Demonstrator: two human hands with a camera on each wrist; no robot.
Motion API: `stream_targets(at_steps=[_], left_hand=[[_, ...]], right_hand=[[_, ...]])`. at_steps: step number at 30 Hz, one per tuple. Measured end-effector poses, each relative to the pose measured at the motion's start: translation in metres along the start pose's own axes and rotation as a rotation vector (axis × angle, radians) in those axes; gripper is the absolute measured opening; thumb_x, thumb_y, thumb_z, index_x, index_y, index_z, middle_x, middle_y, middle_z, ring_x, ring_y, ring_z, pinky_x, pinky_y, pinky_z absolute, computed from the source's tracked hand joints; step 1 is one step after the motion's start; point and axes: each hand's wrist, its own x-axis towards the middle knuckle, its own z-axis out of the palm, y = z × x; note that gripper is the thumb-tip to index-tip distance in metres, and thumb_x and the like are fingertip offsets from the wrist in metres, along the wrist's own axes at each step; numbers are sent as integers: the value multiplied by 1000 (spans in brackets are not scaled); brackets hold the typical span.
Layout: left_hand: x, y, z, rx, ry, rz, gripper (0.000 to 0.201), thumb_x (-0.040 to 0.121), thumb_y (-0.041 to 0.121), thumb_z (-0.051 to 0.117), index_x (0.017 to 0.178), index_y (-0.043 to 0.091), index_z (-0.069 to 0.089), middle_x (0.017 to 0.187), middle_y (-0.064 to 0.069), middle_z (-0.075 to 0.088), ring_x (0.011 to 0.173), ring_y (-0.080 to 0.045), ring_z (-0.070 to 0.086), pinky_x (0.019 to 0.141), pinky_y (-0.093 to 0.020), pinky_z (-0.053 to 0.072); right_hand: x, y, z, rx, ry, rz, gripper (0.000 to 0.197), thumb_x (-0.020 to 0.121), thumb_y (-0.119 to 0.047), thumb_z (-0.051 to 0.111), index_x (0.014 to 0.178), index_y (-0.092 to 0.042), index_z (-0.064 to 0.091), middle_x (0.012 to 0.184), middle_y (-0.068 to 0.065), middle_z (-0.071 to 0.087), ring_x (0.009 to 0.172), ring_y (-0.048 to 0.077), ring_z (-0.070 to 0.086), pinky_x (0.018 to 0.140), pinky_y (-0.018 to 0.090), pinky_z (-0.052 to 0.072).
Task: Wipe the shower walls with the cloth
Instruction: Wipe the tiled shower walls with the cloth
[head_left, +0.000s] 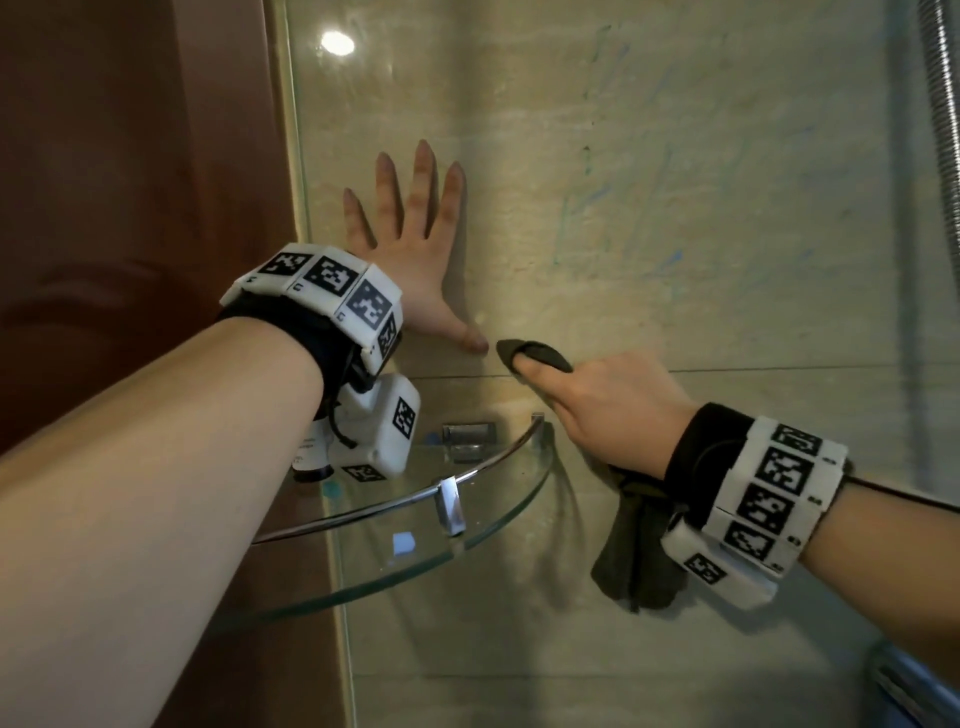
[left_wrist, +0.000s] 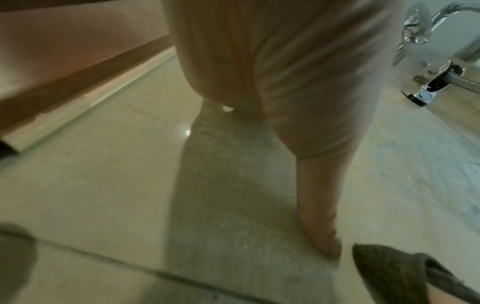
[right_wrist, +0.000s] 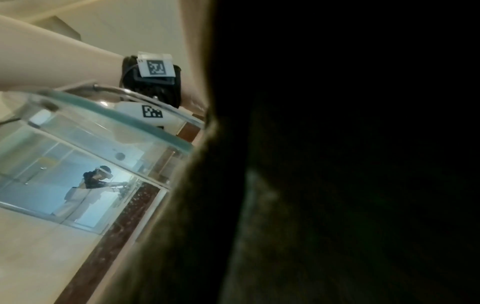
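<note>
Right hand (head_left: 608, 410) grips the cloth (head_left: 639, 551), pressed to the wall (head_left: 675, 208); left hand (head_left: 415, 260), at nine o'clock, lies flat, holding nothing. Cloth looks soft, limp: bunch it mid-fold.

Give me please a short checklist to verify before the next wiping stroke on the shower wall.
1. Cloth in hand: ok. The right hand grips the dark cloth, one end under the thumb, the rest hanging below the wrist.
2. Cloth against the tiled wall: cannot tell; the hand hides the contact.
3. Support: ok. The left hand lies flat on the wall, fingers spread.
4. Path to the left: not ok. The left thumb is just beside the cloth tip.
5. Path downward: not ok. The glass corner shelf sits just below, with a bottle on it.
6. Streaks left: not ok. Bluish marks show higher on the wall.
</note>
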Motion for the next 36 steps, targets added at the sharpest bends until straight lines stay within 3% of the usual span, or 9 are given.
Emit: stream_targets(at_steps=[4, 6, 8, 11, 15, 22, 25, 30, 36], left_hand=[[0, 1, 1, 8, 8, 2, 152, 53, 75, 74, 142, 21, -38, 147, -7, -46, 136, -38, -38, 108, -58, -20], [-1, 2, 0, 14, 14, -3, 153, 53, 76, 74, 143, 21, -37, 148, -7, -45, 136, -38, -37, 108, -59, -19], [-1, 3, 0, 18, 13, -4, 152, 53, 76, 73, 143, 21, -36, 149, -7, -44, 137, -38, -36, 109, -59, -18], [-3, 3, 0, 30, 3, 0, 150, 55, 76, 72, 144, 20, -35, 149, -7, -43, 137, -38, -36, 110, -59, -17], [-5, 3, -1, 36, 2, 2, 148, 57, 75, 72, 145, 20, -33, 150, -7, -42, 138, -38, -36, 110, -58, -17], [-5, 4, -2, 37, -9, -2, 147, 58, 75, 72, 145, 21, -34, 150, -7, -43, 138, -37, -36, 112, -59, -16], [-6, 5, -3, 33, -10, 0, 147, 58, 74, 72, 145, 20, -33, 150, -7, -42, 138, -38, -35, 112, -60, -15], [-5, 4, -3, 6, -15, 11, 148, 58, 72, 74, 144, 20, -35, 149, -8, -44, 136, -39, -37, 110, -60, -17], [-2, 0, 2, -30, 11, 37, 150, 54, 77, 72, 142, 22, -37, 148, -6, -45, 136, -37, -39, 108, -58, -22]], right_hand=[[3, 5, 4, -20, 25, 110, 57, 102, -22, 32, 153, -32, 10, 89, 2, 67, 64, 22, 57, 47, 29, 25], [6, 8, 3, -24, 43, 154, 57, 93, -17, 54, 146, -29, 37, 66, 3, 64, 45, 22, 46, 40, 23, 12], [7, 11, 4, 8, 159, 192, 54, 77, -12, 74, 128, -22, 61, 46, 4, 54, 31, 23, 42, 46, 17, 0], [11, 16, 7, 62, 157, 229, 49, 89, -16, 60, 136, -28, 53, 55, 6, 59, 39, 24, 44, 44, 20, 7], [11, 26, 1, 45, 185, 330, 50, 102, -23, 33, 149, -37, 25, 71, 3, 55, 55, 22, 41, 45, 27, 18], [14, 47, -7, 120, 179, 481, 52, 100, -17, 36, 149, -33, 28, 61, 4, 41, 52, 24, 38, 51, 29, 25], [12, 55, -9, 143, 197, 531, 51, 100, -16, 35, 149, -31, 30, 57, 3, 36, 48, 21, 33, 49, 28, 23], [11, 66, -15, 227, 229, 627, 49, 100, -15, 33, 147, -29, 34, 65, 5, 42, 51, 21, 34, 53, 30, 27], [13, 58, -22, 315, 278, 616, 53, 99, -16, 34, 150, -25, 27, 77, 11, 51, 66, 25, 45, 63, 35, 35]])
